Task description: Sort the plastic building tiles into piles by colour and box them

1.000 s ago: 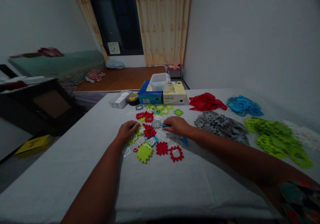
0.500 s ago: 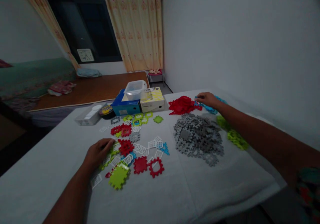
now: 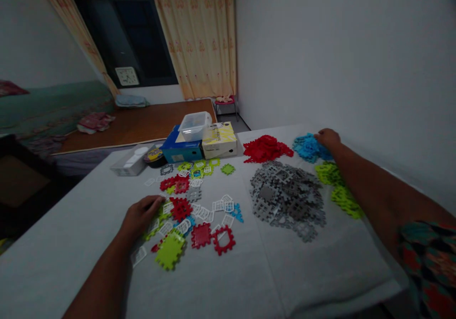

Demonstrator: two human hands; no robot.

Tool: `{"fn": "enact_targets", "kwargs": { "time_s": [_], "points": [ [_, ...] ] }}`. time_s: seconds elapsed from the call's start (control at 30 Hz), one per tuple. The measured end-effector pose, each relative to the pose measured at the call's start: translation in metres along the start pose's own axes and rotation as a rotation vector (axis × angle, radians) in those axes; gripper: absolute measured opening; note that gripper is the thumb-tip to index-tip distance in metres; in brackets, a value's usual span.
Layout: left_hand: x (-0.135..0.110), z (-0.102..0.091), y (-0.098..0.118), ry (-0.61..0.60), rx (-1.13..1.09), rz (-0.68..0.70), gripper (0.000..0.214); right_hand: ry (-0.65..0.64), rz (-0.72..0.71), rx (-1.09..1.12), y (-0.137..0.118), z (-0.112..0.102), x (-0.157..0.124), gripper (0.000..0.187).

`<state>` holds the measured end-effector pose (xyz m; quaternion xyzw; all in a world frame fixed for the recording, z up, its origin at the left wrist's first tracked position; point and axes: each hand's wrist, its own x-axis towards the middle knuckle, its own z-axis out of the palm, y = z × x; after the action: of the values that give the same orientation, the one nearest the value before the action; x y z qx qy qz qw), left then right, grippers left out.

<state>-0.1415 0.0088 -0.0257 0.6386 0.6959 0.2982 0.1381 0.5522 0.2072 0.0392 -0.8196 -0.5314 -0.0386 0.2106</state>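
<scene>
My left hand (image 3: pixel 141 214) lies with its fingers flat on the left edge of a scatter of mixed interlocking plastic tiles (image 3: pixel 194 209), red, green, blue, grey and clear. My right hand (image 3: pixel 327 138) is stretched far to the right and rests on the far side of a pile of blue tiles (image 3: pixel 305 148); its fingers curl down out of sight behind the knuckles. Beside the blue pile lie a red pile (image 3: pixel 265 149), a large grey pile (image 3: pixel 285 193) and a green pile (image 3: pixel 338 188), the last partly hidden under my right forearm.
All of this lies on a white cloth-covered surface (image 3: pixel 249 271). At its far edge stand a blue box (image 3: pixel 178 151), a yellow-white box (image 3: pixel 220 140), a clear tub (image 3: pixel 194 125) on top, a white case (image 3: pixel 131 162) and a tape roll (image 3: pixel 154 156). A white wall runs along the right.
My right hand left the mixed scatter and swung right, past the red pile, onto the blue pile. The view turned right with it. My left hand stayed put.
</scene>
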Motion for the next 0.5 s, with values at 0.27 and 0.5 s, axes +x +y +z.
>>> {"fn": "enact_targets", "kwargs": {
  "time_s": [0.27,0.5],
  "points": [
    [-0.003,0.002,0.006,-0.006,-0.019,0.002,0.056,-0.235,-0.777,0.350,-0.120,-0.021,-0.133,0.030],
    [-0.004,0.004,0.002,-0.017,-0.019,0.053,0.055,-0.562,-1.251,0.071,-0.176,-0.007,-0.303,0.027]
  ]
}}
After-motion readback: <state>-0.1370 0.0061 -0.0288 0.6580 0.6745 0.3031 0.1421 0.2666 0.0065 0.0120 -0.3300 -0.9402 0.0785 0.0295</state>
